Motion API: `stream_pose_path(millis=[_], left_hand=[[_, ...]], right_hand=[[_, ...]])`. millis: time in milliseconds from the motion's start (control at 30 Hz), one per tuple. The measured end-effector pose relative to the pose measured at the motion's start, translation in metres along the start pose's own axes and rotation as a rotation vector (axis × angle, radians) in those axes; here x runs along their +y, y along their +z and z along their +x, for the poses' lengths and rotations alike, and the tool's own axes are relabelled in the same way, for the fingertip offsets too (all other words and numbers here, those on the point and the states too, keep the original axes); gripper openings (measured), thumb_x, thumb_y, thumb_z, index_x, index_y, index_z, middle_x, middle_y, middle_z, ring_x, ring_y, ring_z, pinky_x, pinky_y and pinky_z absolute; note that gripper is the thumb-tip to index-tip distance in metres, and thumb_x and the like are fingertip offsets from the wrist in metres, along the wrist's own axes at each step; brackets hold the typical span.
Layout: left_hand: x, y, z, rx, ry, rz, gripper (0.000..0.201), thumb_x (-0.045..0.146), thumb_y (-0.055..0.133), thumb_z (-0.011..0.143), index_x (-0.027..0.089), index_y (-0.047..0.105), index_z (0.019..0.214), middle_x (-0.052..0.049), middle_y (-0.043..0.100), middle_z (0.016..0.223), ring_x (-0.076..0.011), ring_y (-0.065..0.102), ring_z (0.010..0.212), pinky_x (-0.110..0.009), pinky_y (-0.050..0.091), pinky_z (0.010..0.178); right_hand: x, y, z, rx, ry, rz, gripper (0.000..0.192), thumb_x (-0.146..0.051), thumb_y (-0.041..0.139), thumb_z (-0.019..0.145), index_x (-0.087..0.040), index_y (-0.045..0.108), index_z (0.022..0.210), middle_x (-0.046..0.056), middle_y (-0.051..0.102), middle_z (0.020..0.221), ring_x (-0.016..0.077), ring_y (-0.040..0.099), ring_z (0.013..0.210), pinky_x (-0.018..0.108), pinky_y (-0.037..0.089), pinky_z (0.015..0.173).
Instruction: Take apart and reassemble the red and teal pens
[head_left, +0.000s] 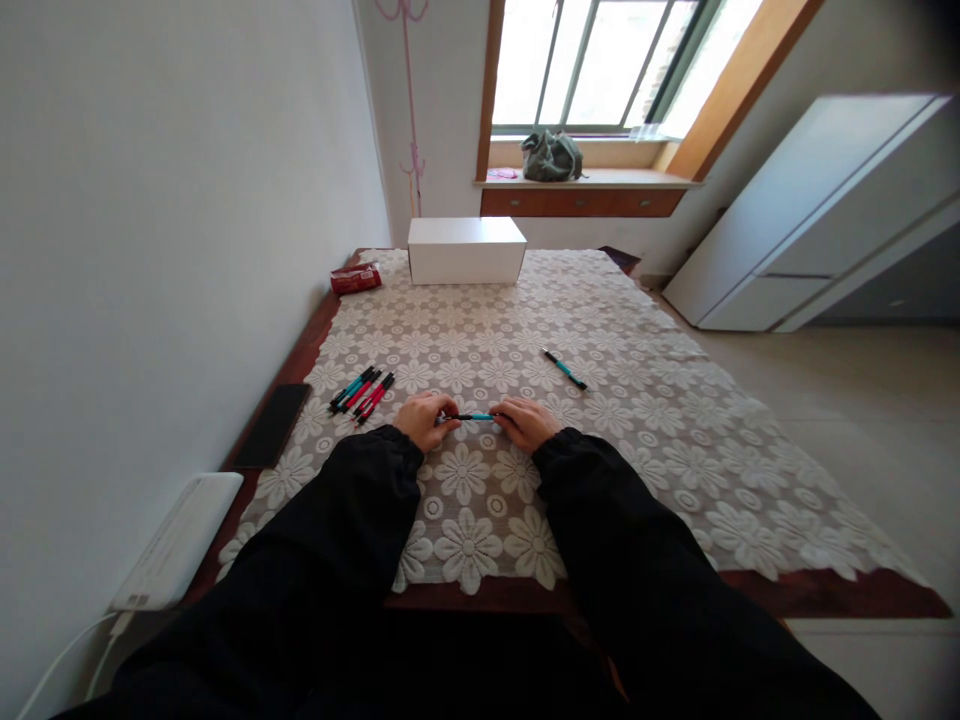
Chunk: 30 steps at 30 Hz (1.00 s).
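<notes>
Between my two hands lies a black and teal pen [474, 417], level and crosswise just at the tablecloth. My left hand [426, 419] is closed on its left end, and my right hand [527, 422] pinches its right end; both tips are hidden by fingers. A second black and teal pen [565, 369] rests on the cloth beyond my right hand, slanted. To the left of my left hand several pens [361, 393] lie side by side, teal and black or red and black.
A white lace tablecloth [463, 540] covers the dark wooden table. At its far end stand a white box [466, 252] and a dark red packet [356, 279]. Along the left edge lie a black phone [274, 426] and a white power bank [178, 540] with a cable, beside the wall.
</notes>
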<state>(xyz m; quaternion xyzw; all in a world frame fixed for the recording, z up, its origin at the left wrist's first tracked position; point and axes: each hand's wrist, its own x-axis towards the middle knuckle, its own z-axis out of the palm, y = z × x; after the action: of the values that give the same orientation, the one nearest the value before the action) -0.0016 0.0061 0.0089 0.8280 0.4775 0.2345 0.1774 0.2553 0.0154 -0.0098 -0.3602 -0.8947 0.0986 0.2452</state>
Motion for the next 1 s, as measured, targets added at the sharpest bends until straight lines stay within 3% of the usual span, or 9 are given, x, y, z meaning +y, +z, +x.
stream_pose_path(millis=[300, 467, 700, 1000], left_hand=[[-0.0002, -0.0005, 0.0005, -0.053, 0.052, 0.002, 0.027, 0.038, 0.063, 0.085, 0.023, 0.067, 0.107, -0.004, 0.071, 0.094, -0.0197, 0.062, 0.087, -0.034, 0.046, 0.084], [-0.0006, 0.0001, -0.0001, -0.02, 0.076, 0.017, 0.036, 0.044, 0.054, 0.091, 0.022, 0.064, 0.118, -0.006, 0.069, 0.101, -0.021, 0.061, 0.094, -0.035, 0.046, 0.086], [-0.0036, 0.0023, 0.0003, -0.006, 0.122, 0.057, 0.034, 0.041, 0.042, 0.097, 0.021, 0.069, 0.092, -0.007, 0.067, 0.107, -0.0195, 0.06, 0.098, -0.033, 0.045, 0.087], [-0.0037, 0.0034, 0.0001, -0.021, 0.065, 0.054, 0.02, 0.039, 0.058, 0.089, 0.021, 0.066, 0.093, -0.005, 0.067, 0.088, -0.0201, 0.061, 0.086, -0.034, 0.046, 0.08]], right_hand=[[-0.0001, 0.0001, 0.0001, 0.01, 0.005, 0.007, 0.023, -0.028, 0.044, 0.099, -0.022, 0.065, 0.102, 0.007, 0.068, 0.093, 0.0203, 0.063, 0.088, 0.033, 0.049, 0.082], [0.0009, 0.0004, 0.0002, 0.02, -0.005, 0.013, 0.025, -0.029, 0.041, 0.1, -0.021, 0.065, 0.102, 0.008, 0.068, 0.092, 0.0209, 0.062, 0.088, 0.034, 0.049, 0.081], [0.0013, 0.0011, 0.0004, 0.023, -0.005, 0.02, 0.023, -0.029, 0.042, 0.099, -0.022, 0.064, 0.101, 0.007, 0.067, 0.091, 0.0209, 0.061, 0.087, 0.034, 0.049, 0.08], [0.0, 0.0003, 0.0004, 0.015, 0.005, 0.018, 0.022, -0.028, 0.044, 0.099, -0.021, 0.064, 0.102, 0.008, 0.068, 0.092, 0.0208, 0.062, 0.087, 0.033, 0.048, 0.081]])
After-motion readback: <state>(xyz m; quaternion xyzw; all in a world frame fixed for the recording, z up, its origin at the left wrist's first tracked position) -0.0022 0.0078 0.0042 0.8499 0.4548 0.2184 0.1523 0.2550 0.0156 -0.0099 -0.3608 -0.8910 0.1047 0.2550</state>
